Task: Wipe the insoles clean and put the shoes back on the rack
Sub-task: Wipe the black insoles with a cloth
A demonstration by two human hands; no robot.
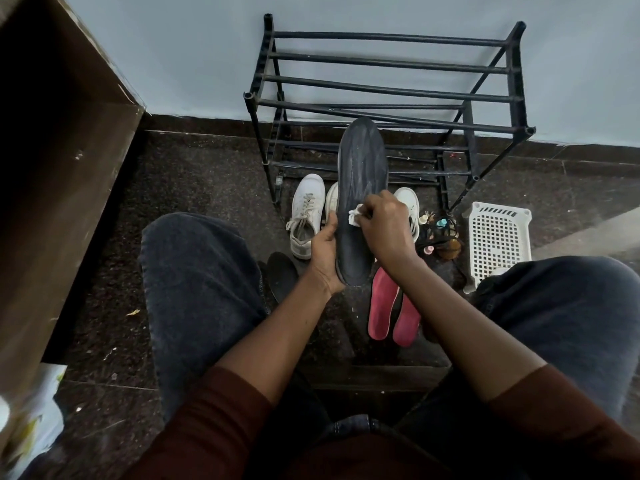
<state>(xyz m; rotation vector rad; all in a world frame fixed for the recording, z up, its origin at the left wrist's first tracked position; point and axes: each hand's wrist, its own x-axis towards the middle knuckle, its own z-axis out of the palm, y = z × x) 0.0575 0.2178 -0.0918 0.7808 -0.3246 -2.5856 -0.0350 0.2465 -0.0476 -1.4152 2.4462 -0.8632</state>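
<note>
Forearms extended, the left hand [323, 252] grips the insole [360, 161] by its edge while the right hand [384, 226] pinches a cloth [355, 216]

**Dark insole raised for wiping, shoes and rack behind it**

I saw the dark grey insole [360, 181] held off the floor [207, 188], toe end pointing up toward the rack [391, 95] and heel end gripped by the left hand [325, 254]; pale streaks marked its surface. A small white wipe [355, 216], pinched in the right hand [384, 226], sat against its middle. A second dark insole [282, 277] lay on the floor to the lower left, partly hidden. Two red insoles [382, 306] lay side by side just below the raised one. One laced white shoe [306, 216] stood left of it, and other white shoes [408, 202] showed partly behind it. The black barred rack stood against the wall [173, 46].
</note>
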